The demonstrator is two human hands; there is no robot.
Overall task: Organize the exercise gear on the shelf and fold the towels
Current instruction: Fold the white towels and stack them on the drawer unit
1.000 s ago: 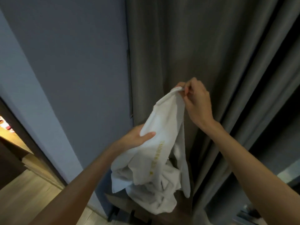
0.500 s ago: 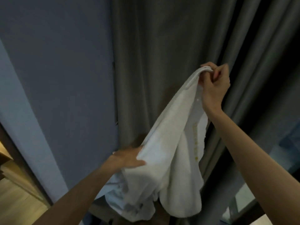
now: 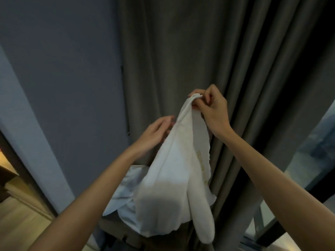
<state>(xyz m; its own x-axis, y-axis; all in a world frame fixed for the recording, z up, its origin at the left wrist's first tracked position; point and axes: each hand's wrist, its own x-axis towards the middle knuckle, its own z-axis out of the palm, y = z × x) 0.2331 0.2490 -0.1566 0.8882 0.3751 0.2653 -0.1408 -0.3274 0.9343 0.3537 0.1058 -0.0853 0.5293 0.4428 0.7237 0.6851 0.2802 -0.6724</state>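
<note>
L hand (image 3: 155,132) up, towel (image 3: 174,187) below R grip (image 3: 213,113)

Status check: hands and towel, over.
Right hand pinches towel by top corner, held high. Left hand touches its side edge, fingers straight. Towel hangs unfolded, bottom bunched. Curtain close behind.

R hand (image 3: 212,113) raised, fingers curled, pinching towel (image 3: 172,178) corner. L hand (image 3: 155,133) lower, fingers fairly straight, tips at towel edge. Both forearms bare, reaching fwd.
</note>
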